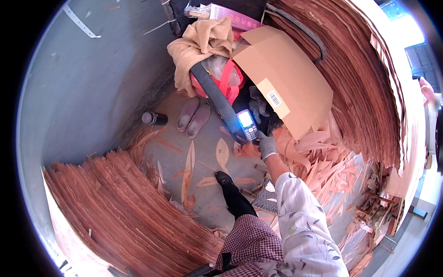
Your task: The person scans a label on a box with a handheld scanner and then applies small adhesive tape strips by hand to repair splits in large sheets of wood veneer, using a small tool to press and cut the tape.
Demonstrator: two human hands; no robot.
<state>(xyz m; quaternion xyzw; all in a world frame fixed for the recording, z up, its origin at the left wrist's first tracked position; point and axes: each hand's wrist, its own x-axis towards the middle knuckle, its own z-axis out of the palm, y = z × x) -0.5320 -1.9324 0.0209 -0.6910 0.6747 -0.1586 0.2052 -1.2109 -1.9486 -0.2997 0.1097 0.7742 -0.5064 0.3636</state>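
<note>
My right hand [267,145], in a grey glove, reaches forward from a white patterned sleeve. Its fingers are closed at the lower end of a keypad mobile phone [250,132], whose screen is lit. The phone is beside a dark curved chair arm [213,92]. Something black shows just behind the phone and fingers; I cannot make out what it is. Close by, an open cardboard box [290,76] lies tilted, and a dark grey glove [258,102] shows near its lower left edge. My left hand is out of view.
Stacks of reddish wood veneer [124,207] rise at the lower left and upper right [350,69]. Veneer scraps [323,171] litter the floor. A tan towel [203,37], a red bag [230,81], pink shoes [194,117] and a dark flask [154,118] are ahead.
</note>
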